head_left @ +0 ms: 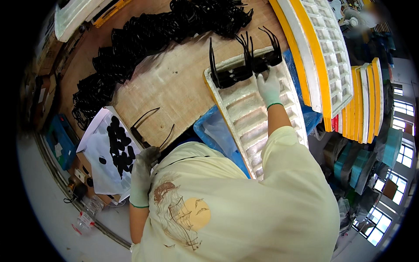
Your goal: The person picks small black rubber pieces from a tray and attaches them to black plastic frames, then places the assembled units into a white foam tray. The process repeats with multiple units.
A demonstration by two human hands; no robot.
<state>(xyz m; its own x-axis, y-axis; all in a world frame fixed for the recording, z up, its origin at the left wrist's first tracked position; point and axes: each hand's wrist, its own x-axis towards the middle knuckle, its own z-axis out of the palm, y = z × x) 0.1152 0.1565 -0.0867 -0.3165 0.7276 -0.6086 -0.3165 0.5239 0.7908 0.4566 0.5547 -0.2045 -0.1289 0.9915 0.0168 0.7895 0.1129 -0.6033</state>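
Note:
At the bench's near edge, my left hand (143, 172), in a pale glove with grey fingers, is closed on one end of a pair of black glasses (140, 139). Their two temples stick out unfolded over the wood. My right hand (268, 88), gloved in white, reaches to the far end of a white foam tray (238, 107) with a row of slots. Its fingertips close on the lower edge of black sunglasses (267, 62), whose temples point up. Beside that pair, to the left, another pair of black sunglasses (231, 77) rests in the tray. The lenses in my left hand are partly hidden.
A long heap of black glasses frames (144, 39) curves along the back of the wooden bench (170, 83). Loose black lenses lie on white paper (98, 144) at the left. Blue crates (209, 124) sit under the tray. Yellow-edged foam trays (325, 56) are stacked at the right.

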